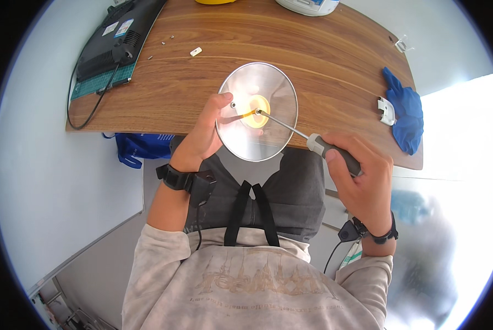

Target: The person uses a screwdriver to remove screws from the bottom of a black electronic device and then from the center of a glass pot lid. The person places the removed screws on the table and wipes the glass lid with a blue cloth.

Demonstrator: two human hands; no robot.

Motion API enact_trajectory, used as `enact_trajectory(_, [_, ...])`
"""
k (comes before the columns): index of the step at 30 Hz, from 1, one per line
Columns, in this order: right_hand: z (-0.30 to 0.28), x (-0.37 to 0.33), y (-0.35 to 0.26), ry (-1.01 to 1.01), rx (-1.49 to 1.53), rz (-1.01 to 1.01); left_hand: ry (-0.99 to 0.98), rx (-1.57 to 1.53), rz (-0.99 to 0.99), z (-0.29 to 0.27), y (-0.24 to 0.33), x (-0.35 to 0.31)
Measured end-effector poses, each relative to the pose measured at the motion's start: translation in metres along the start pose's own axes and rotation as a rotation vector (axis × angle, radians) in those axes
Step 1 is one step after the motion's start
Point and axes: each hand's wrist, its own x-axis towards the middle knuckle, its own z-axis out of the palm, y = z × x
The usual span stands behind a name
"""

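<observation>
"How many things are in your hands?"

"Two. Your left hand point(202, 125) grips one dish point(279, 82) by its rim, in front of the near edge of the bench point(334, 71). Your right hand point(365, 176) is wrapped round one screwdriver point(316, 143), its tip at the dish's middle."

"And what lies around you?"

"Toward the bench's far left corner you have one black device point(106, 47) and one green mat point(89, 86). Right of them are one white block point(196, 51) and three tiny bits point(163, 43). By the right edge are one blue cloth point(407, 113) and, just beside it, one white piece point(386, 111)."

"On your wrists?"

"Two black bands point(177, 179), one each."
</observation>
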Motion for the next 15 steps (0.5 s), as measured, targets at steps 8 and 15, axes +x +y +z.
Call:
enact_trajectory(8, [-0.015, 0.021, -0.005, -0.196, 0.168, 0.586, 0.03, 0.002, 0.028, -0.001, -0.002, 0.0])
enact_trajectory(15, [-0.011, 0.02, 0.002, -0.21, -0.037, 0.341, -0.046, -0.017, 0.013, -0.006, -0.005, 0.0])
